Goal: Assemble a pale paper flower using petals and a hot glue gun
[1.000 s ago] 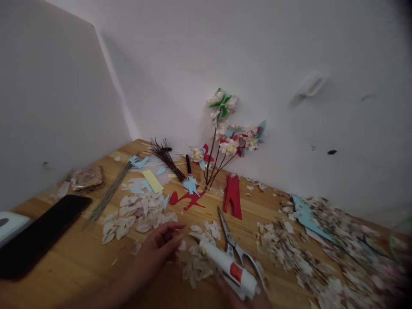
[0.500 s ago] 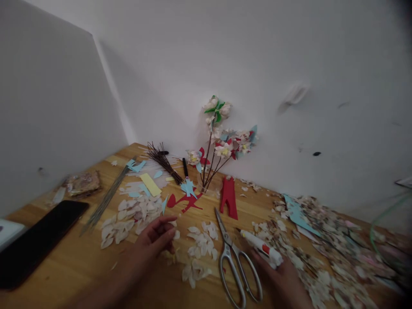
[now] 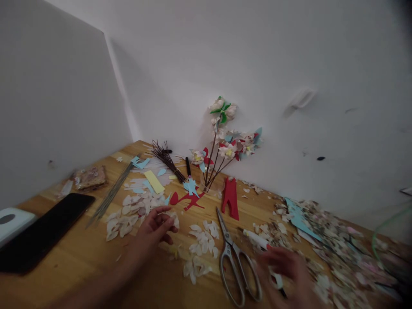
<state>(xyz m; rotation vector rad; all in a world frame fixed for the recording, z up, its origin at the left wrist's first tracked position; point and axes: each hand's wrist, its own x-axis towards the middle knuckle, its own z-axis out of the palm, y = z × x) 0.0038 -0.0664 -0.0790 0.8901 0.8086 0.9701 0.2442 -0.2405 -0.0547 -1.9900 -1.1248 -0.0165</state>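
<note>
My left hand (image 3: 158, 226) is closed at the middle of the wooden table, fingers curled and bent together. A pale petal (image 3: 175, 219) shows at its fingertips. Below them lies a small yellowish blur whose kind I cannot make out. Blurred by motion, my right hand (image 3: 285, 272) hovers over the handle end of a white glue gun (image 3: 255, 238), thumb and fingers apart. The gun lies with its nozzle pointing away to the left. Between my hands are loose petals (image 3: 203, 241) and open-bladed metal scissors (image 3: 229, 253).
Stems with paper flowers (image 3: 228, 150) stand by the wall in a clear holder. Red felt (image 3: 230, 199), brown twigs (image 3: 169, 161), wires (image 3: 112, 189) and a black phone (image 3: 48, 231) lie around. Many dried petals (image 3: 334, 244) cover the right side.
My right hand has come up off the glue gun, its fingers spreading. My left hand has risen slightly with the petal. The view has shifted a little.
</note>
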